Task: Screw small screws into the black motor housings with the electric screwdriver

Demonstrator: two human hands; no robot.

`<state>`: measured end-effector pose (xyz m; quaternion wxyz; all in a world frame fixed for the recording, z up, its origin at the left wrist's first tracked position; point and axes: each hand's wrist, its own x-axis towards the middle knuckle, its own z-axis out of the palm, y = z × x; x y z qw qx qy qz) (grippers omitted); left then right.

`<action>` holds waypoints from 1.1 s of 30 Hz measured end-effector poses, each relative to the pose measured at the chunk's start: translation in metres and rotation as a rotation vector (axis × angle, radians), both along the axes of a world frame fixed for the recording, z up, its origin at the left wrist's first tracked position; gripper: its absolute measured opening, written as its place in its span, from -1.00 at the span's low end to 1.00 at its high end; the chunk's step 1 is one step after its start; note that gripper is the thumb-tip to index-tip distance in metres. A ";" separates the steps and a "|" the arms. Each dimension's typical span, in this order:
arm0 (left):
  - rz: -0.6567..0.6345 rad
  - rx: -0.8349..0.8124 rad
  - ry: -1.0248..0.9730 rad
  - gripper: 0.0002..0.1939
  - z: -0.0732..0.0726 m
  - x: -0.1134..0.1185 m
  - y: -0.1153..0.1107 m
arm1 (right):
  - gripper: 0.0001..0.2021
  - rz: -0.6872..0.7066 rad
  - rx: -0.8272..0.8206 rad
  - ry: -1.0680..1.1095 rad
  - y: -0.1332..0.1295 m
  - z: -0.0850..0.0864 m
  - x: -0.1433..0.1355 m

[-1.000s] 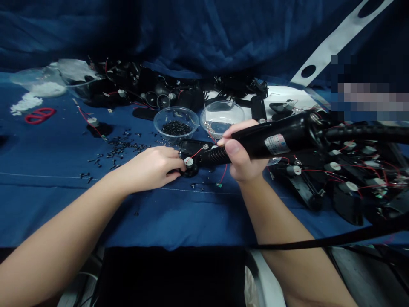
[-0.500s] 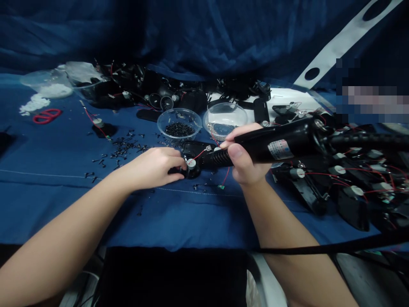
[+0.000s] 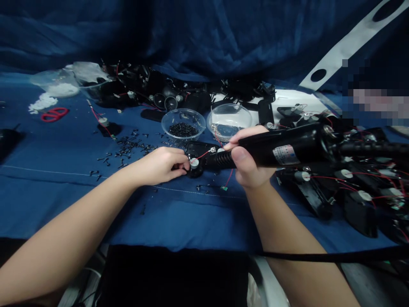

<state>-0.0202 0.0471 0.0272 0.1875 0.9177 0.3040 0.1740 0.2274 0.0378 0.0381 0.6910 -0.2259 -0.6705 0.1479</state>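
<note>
My right hand (image 3: 251, 168) is wrapped round a black electric screwdriver (image 3: 298, 143), which lies nearly level with its tip end toward the left. Its bit is hidden among the dark parts. My left hand (image 3: 164, 165) is closed, thumb and fingers pinching the left edge of a small black plastic part (image 3: 195, 172). On that part sits a silvery round motor (image 3: 194, 162) with a red wire leading to a small metal contact (image 3: 212, 149). Just behind lies a black casing (image 3: 200, 148). A tiny green circuit board (image 3: 224, 188) on a red wire rests below the screwdriver.
Loose black screws (image 3: 126, 149) are scattered left of a clear bowl of screws (image 3: 183, 131). Another clear bowl (image 3: 229, 115) stands beside it. Red-handled scissors (image 3: 55, 114) lie far left. Wired black housings (image 3: 319, 192) crowd the right, under the screwdriver's cable.
The whole view has shifted slightly, so things appear a little further right. My left thumb and fingers look closer together at the black part. The screwdriver stays in my right hand.
</note>
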 end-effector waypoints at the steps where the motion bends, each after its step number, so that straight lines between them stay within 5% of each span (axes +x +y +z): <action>1: 0.011 0.007 -0.005 -0.88 -0.001 -0.001 0.001 | -0.86 0.004 0.017 -0.009 0.000 0.001 -0.001; 8: 0.064 0.012 -0.039 -0.86 0.009 -0.019 0.009 | -0.88 -0.027 0.028 -0.039 -0.004 0.003 -0.002; 15: 0.564 0.130 0.131 -0.79 0.039 -0.072 0.017 | -0.85 -0.066 0.011 -0.043 -0.004 -0.001 0.001; 21: 0.398 -0.214 0.362 -0.80 0.038 -0.055 0.012 | -0.84 -0.101 0.019 -0.040 -0.004 -0.005 0.003; 27: 0.369 -0.213 0.507 -0.76 0.037 -0.048 0.006 | -0.74 -0.159 -0.008 0.125 -0.002 -0.007 0.003; 33: 0.312 -0.226 0.447 -0.79 0.036 -0.046 0.006 | -0.74 -0.106 -0.121 0.281 0.002 -0.005 0.002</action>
